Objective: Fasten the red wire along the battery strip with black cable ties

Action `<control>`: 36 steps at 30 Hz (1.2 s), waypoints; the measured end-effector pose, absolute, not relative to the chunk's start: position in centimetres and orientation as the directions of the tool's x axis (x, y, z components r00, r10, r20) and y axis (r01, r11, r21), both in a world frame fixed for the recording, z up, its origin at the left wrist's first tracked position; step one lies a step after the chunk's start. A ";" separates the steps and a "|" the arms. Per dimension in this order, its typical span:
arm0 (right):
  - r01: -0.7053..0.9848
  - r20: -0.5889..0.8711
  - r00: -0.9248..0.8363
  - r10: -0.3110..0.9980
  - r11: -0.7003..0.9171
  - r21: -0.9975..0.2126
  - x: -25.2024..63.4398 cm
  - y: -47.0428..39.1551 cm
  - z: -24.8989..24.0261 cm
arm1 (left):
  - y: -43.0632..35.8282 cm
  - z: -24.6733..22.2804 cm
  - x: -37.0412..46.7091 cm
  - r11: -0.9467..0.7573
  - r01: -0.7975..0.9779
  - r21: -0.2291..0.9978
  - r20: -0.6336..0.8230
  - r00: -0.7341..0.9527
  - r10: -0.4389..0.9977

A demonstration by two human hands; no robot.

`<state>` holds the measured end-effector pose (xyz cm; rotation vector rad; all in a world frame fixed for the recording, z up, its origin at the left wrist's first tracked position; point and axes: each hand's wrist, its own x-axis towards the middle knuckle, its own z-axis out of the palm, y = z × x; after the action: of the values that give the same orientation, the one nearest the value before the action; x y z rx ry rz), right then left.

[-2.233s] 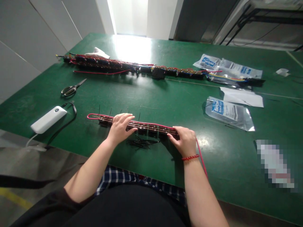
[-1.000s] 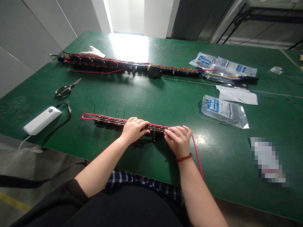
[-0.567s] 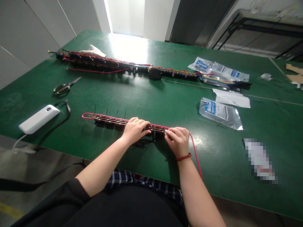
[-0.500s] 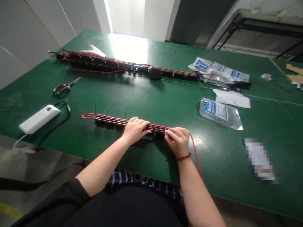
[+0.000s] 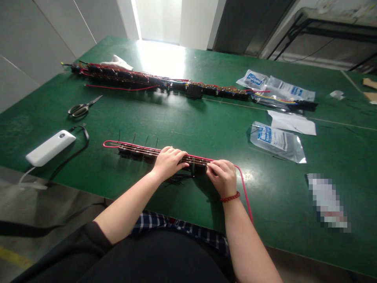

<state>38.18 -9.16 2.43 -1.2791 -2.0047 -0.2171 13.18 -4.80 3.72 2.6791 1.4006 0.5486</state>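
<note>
A long black strip with several thin wires and shiny joints along its top lies near the table's front edge. My left hand is closed over its middle, thumb on the near side. Around its right end, my right hand is closed, fingertips pressed together by the wires. A red wire runs along the strip, loops at the left end and passes out behind my right hand. Several thin black cable ties stick up from the left half. More loose black ties lie below my left hand.
On the green table, a longer wired black assembly stretches across the back. Scissors and a white power bank with a cable are at left. Plastic bags and a white paper lie at right.
The view has shifted very slightly, so everything sits a little differently in the picture. Both hands keep the same hold on the strip.
</note>
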 end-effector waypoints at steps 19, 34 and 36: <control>0.855 0.576 -0.205 0.791 0.431 -0.287 38.0 -9.0 2.8 | -4.8 3.7 13.3 -0.576 0.788 0.218 0.283 0.514 0.810; 0.865 0.533 -0.215 0.818 0.414 -0.285 37.9 -9.2 2.7 | -4.9 3.7 13.2 -0.569 0.787 0.237 0.255 0.515 0.819; 0.868 0.524 -0.228 0.821 0.415 -0.272 37.8 -9.3 2.8 | -4.9 3.6 13.2 -0.572 0.784 0.242 0.254 0.518 0.817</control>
<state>37.84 -9.34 2.79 -1.4264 -2.0693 -0.1021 13.19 -4.88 3.62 2.6517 1.4025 0.5227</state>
